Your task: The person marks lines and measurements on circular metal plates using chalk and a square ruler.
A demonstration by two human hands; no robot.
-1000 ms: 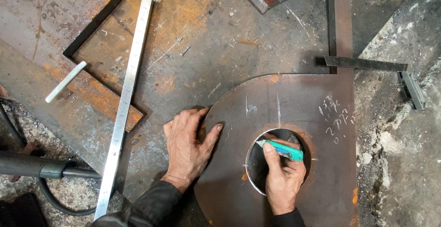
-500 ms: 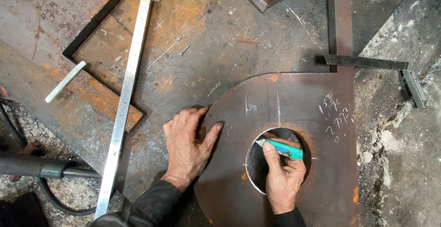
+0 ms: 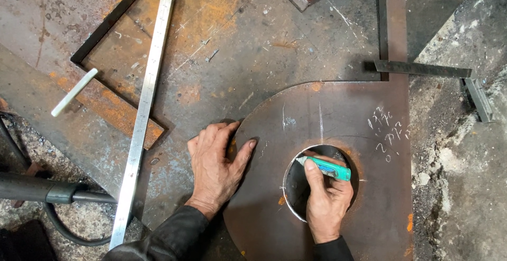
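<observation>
Left hand (image 3: 216,168) flat, fingers spread, right hand (image 3: 325,200) curled, grip closed

The right hand (image 3: 326,203) shifts its green marker (image 3: 327,168) very slightly along the round hole's (image 3: 317,182) upper left edge

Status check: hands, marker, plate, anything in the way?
Left hand flat on the steel plate edge. Right hand grips the green marker, tip at the round hole rim. Framing square lies clear, left.
</observation>
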